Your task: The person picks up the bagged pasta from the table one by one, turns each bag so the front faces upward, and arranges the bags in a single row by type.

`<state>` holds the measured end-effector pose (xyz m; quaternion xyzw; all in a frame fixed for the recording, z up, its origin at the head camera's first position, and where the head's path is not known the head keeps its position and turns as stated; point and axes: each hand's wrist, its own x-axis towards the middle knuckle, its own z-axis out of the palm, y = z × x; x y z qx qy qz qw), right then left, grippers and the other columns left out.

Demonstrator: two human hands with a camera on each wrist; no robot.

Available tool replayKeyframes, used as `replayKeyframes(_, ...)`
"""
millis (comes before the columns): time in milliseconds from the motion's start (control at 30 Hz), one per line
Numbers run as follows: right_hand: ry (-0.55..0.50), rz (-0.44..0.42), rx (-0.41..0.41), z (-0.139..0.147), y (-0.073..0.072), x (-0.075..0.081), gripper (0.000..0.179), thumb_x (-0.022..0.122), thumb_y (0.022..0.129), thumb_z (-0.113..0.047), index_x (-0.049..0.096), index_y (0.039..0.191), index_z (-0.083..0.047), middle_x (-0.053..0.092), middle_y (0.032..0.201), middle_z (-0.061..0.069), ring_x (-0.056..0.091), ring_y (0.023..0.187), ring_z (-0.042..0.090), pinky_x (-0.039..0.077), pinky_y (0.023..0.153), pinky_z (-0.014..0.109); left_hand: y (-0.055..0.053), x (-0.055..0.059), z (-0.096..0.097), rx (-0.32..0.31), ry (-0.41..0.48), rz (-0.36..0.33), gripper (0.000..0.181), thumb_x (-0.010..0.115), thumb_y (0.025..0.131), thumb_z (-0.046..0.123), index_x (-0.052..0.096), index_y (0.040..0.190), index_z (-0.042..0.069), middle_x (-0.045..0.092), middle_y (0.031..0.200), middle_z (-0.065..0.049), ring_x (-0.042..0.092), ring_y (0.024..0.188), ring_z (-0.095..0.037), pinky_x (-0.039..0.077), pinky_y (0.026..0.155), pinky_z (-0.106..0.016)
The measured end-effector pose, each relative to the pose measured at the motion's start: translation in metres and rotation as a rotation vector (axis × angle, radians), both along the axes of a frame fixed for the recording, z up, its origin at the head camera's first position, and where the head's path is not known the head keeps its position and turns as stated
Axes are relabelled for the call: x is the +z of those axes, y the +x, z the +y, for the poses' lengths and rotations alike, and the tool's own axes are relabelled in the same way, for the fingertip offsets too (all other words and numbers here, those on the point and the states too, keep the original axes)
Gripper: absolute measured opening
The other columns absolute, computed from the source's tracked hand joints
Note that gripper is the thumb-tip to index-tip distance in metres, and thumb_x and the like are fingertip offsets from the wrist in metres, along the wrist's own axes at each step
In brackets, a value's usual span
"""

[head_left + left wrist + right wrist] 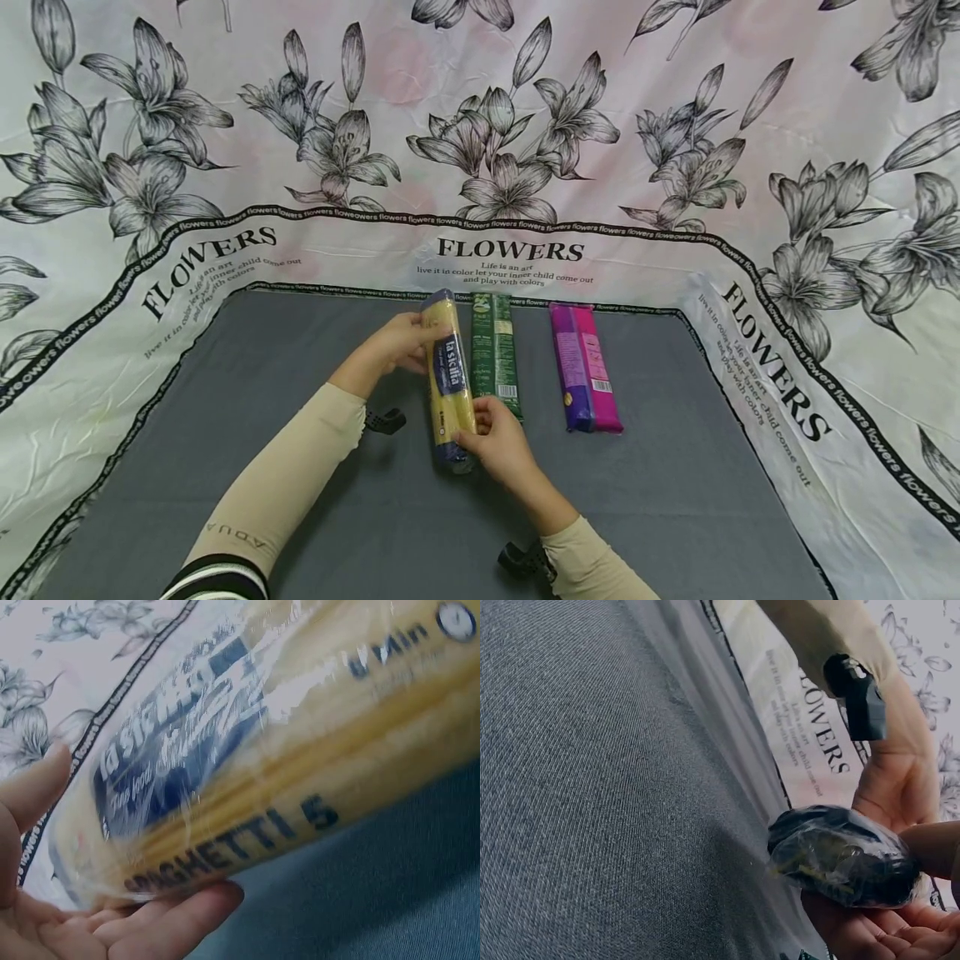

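Note:
A clear pack of spaghetti (448, 379) with a dark blue label is held between both hands, tilted, above the table. My left hand (405, 340) grips its far end, and the left wrist view shows the fingers (180, 919) under the pack. At the near end my right hand (498, 437) pinches the pack between thumb and fingers. The right wrist view looks onto the dark, crinkled end of the spaghetti pack (844, 855). Just right of it lies a green pack (493, 350) on the table, its lower part close to my right hand.
A pink and purple pack (585, 367) lies farther right on the grey table surface (660, 483). A white flower-printed cloth (510, 258) rises behind and along the sides. Black camera mounts (385, 422) hang at both wrists.

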<state>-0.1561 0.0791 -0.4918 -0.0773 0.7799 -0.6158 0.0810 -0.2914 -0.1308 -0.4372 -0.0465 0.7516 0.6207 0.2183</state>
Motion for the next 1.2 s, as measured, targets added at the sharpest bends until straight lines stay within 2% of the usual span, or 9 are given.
replayKeyframes(200,0.168,0.06,-0.012,-0.001,0.002,0.004,0.042,0.081,0.087,-0.009,0.059,0.121,-0.003,0.072,0.103,0.012,0.069,0.087,0.019,0.06,0.074,0.035,0.002,0.004,0.005,0.068,-0.041,-0.012,0.096,0.076,0.089,0.054,0.034,0.155,-0.002,0.06,0.134,-0.026,0.067,0.114,-0.042,0.063,0.082,-0.051)
replayKeyframes(367,0.289,0.123,0.004,-0.001,0.002,0.006,0.041,0.081,0.088,-0.015,0.058,0.121,-0.009,0.071,0.103,0.007,0.067,0.087,0.018,0.058,0.073,0.036,0.0,0.007,0.012,0.1,-0.058,-0.032,0.096,0.081,0.086,0.05,0.035,0.154,0.001,0.062,0.13,-0.024,0.07,0.109,-0.04,0.064,0.077,-0.048)
replayKeyframes(533,0.345,0.153,0.003,-0.004,0.003,0.006,0.041,0.082,0.087,-0.016,0.057,0.12,-0.01,0.071,0.103,0.006,0.067,0.088,0.018,0.059,0.073,0.036,-0.002,0.006,0.015,0.133,-0.043,-0.033,0.09,0.084,0.086,0.04,0.037,0.153,0.0,0.063,0.127,-0.024,0.071,0.105,-0.039,0.064,0.077,-0.047)
replayKeyframes(700,0.326,0.103,0.004,-0.009,0.005,0.002,0.046,0.084,0.086,-0.02,0.056,0.121,-0.009,0.067,0.103,0.004,0.065,0.088,0.016,0.058,0.074,0.036,-0.002,0.002,0.011,0.156,-0.022,-0.029,0.079,0.082,0.088,0.028,0.041,0.149,-0.001,0.065,0.122,-0.025,0.072,0.099,-0.037,0.063,0.083,-0.05)
replayKeyframes(800,0.3,0.102,-0.02,-0.01,0.006,0.0,0.05,0.086,0.084,-0.021,0.057,0.121,-0.007,0.067,0.103,0.005,0.064,0.088,0.016,0.057,0.074,0.035,-0.002,-0.001,0.009,0.158,0.013,-0.02,0.077,0.082,0.088,0.025,0.042,0.149,0.0,0.066,0.12,-0.024,0.073,0.093,-0.033,0.063,0.082,-0.049)
replayKeyframes(933,0.251,0.116,-0.064,-0.011,0.005,-0.001,0.053,0.088,0.082,-0.021,0.058,0.122,-0.006,0.068,0.106,0.008,0.064,0.087,0.017,0.056,0.072,0.034,-0.003,0.0,0.007,0.172,0.065,0.01,0.073,0.08,0.089,0.02,0.042,0.148,-0.001,0.066,0.116,-0.023,0.072,0.085,-0.029,0.064,0.069,-0.041)
replayKeyframes(1033,0.196,0.098,-0.066,-0.011,0.003,0.001,0.054,0.087,0.083,-0.023,0.057,0.125,-0.007,0.067,0.111,0.01,0.064,0.089,0.019,0.056,0.072,0.033,-0.005,0.003,0.006,0.189,0.092,0.029,0.072,0.079,0.089,0.017,0.042,0.148,0.0,0.065,0.115,-0.023,0.071,0.082,-0.027,0.063,0.062,-0.037)
replayKeyframes(1200,0.066,0.019,-0.02,-0.004,0.0,0.005,0.051,0.081,0.091,-0.023,0.055,0.131,-0.006,0.064,0.121,0.014,0.065,0.095,0.022,0.057,0.073,0.031,-0.007,0.011,0.003,0.185,0.138,0.037,0.074,0.08,0.09,0.014,0.04,0.152,0.004,0.064,0.121,-0.023,0.071,0.089,-0.029,0.065,0.071,-0.04)
